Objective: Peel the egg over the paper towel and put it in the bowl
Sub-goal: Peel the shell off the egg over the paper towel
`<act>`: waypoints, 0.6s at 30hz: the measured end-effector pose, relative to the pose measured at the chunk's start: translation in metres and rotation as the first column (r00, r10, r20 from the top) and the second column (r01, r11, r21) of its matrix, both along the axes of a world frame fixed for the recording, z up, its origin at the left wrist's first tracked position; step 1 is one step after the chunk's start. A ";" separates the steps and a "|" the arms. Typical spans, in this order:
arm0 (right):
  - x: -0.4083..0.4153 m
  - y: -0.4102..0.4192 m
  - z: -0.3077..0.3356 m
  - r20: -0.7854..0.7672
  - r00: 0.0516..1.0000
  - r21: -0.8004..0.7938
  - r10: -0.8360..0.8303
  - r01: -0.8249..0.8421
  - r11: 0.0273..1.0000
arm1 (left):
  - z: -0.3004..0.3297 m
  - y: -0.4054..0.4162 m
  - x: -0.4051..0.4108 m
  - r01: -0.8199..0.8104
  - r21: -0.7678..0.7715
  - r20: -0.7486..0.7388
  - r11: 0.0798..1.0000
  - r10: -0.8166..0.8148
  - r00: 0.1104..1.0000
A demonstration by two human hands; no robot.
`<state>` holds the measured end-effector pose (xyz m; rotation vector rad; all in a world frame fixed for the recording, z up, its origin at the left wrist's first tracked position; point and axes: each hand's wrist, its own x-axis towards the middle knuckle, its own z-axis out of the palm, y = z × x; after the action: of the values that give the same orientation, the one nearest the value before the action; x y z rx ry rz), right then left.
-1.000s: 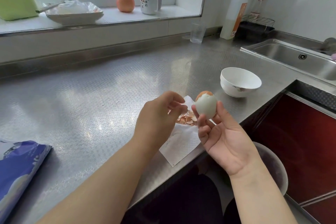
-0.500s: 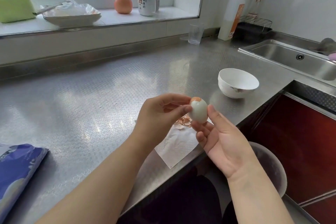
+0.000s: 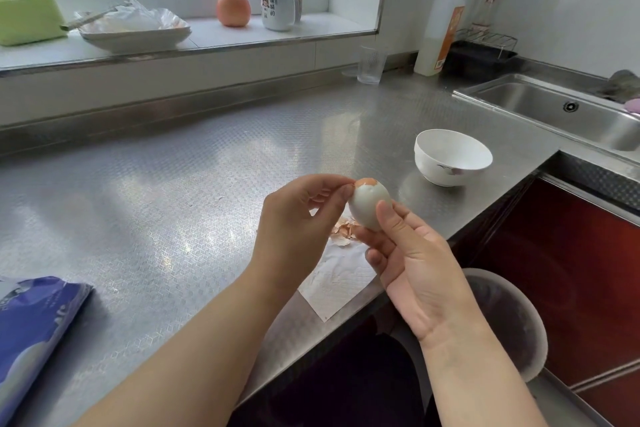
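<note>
My right hand grips the smooth white boiled egg, bare except a brown shell cap on top. My left hand pinches that cap's edge, above the white paper towel.

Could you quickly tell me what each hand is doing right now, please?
Left hand: pinching the shell cap.
Right hand: holding the egg.

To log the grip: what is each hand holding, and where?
Right hand holds the mostly peeled white egg by its lower sides; left hand pinches the brown shell cap on top.
</note>
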<state>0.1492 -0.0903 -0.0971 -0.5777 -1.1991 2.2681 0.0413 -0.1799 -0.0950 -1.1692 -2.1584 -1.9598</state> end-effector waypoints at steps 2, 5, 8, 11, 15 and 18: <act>-0.001 0.000 -0.001 -0.013 1.000 -0.035 0.004 -0.005 0.999 | 0.000 0.000 0.001 0.004 0.007 0.020 1.000 -0.004 1.000; -0.002 0.001 -0.001 -0.030 0.999 -0.100 0.014 -0.017 0.995 | -0.001 0.001 -0.001 0.017 0.016 0.032 1.000 -0.018 0.999; -0.003 0.002 -0.001 -0.065 0.997 -0.198 0.038 -0.050 0.979 | -0.002 0.002 -0.004 0.050 0.048 0.098 0.998 -0.054 0.994; -0.004 0.006 0.000 -0.130 0.989 -0.313 0.071 -0.109 0.944 | -0.001 0.003 -0.005 0.133 0.117 0.228 0.984 -0.157 0.961; -0.001 0.009 0.001 -0.151 0.985 -0.361 0.085 -0.135 0.923 | -0.001 -0.001 -0.012 0.077 0.062 0.173 0.995 -0.086 0.981; 0.000 0.011 0.003 -0.095 0.992 -0.311 0.078 -0.103 0.945 | -0.006 -0.001 -0.016 0.003 -0.239 -0.057 0.971 -0.017 0.998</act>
<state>0.1492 -0.0797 -0.0945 -0.5486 -0.8428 2.5586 0.0255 -0.1814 -0.1014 -1.2510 -2.4146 -1.6809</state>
